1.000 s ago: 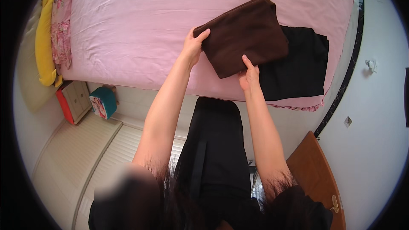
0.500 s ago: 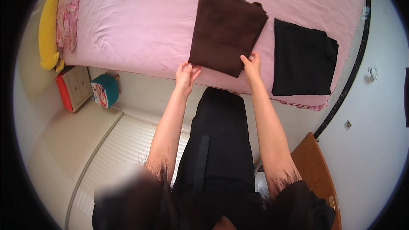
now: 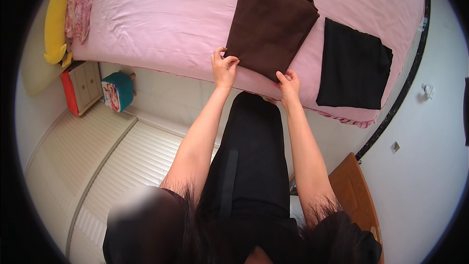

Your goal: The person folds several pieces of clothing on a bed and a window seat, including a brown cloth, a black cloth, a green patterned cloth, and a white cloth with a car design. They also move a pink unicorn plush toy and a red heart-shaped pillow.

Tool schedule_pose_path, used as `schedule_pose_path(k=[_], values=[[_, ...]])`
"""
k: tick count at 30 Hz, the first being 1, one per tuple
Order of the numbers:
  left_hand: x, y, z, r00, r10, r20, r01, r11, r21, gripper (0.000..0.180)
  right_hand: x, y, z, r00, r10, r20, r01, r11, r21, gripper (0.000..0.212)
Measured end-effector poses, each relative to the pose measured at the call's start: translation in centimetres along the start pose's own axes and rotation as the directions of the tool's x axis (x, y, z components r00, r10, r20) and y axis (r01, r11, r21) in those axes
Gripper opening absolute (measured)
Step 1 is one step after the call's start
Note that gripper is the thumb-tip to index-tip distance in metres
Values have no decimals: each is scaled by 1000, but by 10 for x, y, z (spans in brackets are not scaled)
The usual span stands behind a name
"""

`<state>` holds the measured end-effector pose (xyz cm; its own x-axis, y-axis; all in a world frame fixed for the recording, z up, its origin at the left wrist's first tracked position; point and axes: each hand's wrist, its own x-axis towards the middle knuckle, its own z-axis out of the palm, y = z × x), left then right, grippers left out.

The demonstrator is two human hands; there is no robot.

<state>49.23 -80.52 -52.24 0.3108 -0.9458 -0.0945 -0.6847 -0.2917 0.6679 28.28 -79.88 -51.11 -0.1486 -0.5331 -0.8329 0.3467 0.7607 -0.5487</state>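
Observation:
A folded dark brown garment [image 3: 271, 27] lies on the near side of the pink bed [image 3: 156, 24]; its exact kind is not clear. At its near left corner, my left hand [image 3: 224, 72] bends its fingers and pinches the edge between thumb and forefinger. The near right corner sits between the thumb and curled fingers of my right hand [image 3: 289, 85]. Loose folds bunch up along the garment's far right edge. To the right, apart from both hands, lies a folded black garment [image 3: 355, 66].
A yellow cushion [image 3: 54, 29] and a floral pillow [image 3: 82, 14] are at the bed's left end. Below stand a small cabinet [image 3: 85, 88] and a teal stool [image 3: 118, 91]. A brown wooden board [image 3: 354, 190] stands at lower right, by the white wall [image 3: 425, 166].
My left hand has gone from loosely spread fingers to a pinch on the brown garment's near left corner. My right hand stays at the near right corner. The view has shifted slightly.

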Motion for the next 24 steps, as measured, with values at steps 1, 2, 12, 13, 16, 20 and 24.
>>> schedule_pose_path(k=[1, 2, 12, 13, 16, 20, 24], values=[[0, 0, -1, 1000, -2, 6, 2, 1000, 4, 13, 0, 1, -1, 1000, -2, -1, 2, 1000, -6, 30], [1, 1, 0, 1000, -1, 16, 1, 1000, 6, 12, 0, 2, -3, 1000, -5, -7, 5, 1000, -10, 30], [-100, 5, -46, 825, -67, 561, -209, 886, 413, 19, -29, 41, -68, 994, 100, 51, -84, 962, -259, 19], [-105, 15, -44, 807, -106, 581, -190, 885, 426, 22, -35, 40, -79, 988, 154, -28, -156, 956, -250, 19], [-104, 49, -26, 817, -6, 576, -152, 962, 225, 24, -46, 30, -121, 974, -1, -226, 1, 1000, 0, 23], [-93, 104, 31, 776, 34, 629, 65, 989, -134, 22, -30, 2, -186, 758, -82, -648, 201, 973, 111, 39], [-82, 153, 104, 667, -141, 732, 459, 851, -254, 35, 9, -35, -244, 748, 12, -664, 286, 896, 338, 55]])
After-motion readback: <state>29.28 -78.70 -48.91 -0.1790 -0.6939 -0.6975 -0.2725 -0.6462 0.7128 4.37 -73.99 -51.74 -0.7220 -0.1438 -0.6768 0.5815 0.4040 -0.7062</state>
